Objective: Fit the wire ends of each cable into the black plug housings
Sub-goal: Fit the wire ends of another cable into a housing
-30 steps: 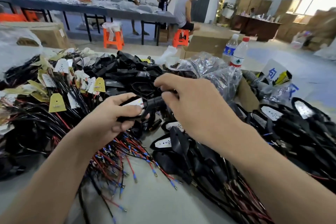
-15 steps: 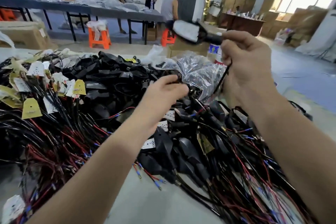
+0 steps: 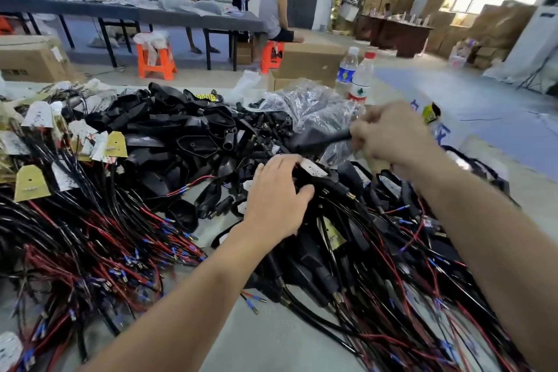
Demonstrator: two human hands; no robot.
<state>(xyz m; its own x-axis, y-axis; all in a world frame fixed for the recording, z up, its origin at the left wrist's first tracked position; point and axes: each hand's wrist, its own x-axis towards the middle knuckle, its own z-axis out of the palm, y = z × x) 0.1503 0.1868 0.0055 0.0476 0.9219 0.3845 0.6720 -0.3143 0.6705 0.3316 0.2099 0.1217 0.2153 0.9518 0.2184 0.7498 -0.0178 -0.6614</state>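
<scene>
Right hand [image 3: 392, 137], clamped on a plug [image 3: 314, 139], has lowered it toward the bench's [image 3: 271, 338] right pile [image 3: 362, 254]. Left hand [image 3: 276, 193] rests there, grip unclear; next cycle likely

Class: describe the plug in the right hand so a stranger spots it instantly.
Find the two water bottles at the table's far edge. Before them lies a clear bag; the black plug hovers over it, the only one held above the heap, gripped by the right hand.

Cables [image 3: 90, 235] left, housings [image 3: 181, 136] behind, perhaps wired plugs [image 3: 347, 220] right, bottles [image 3: 359, 81] beyond.
</scene>
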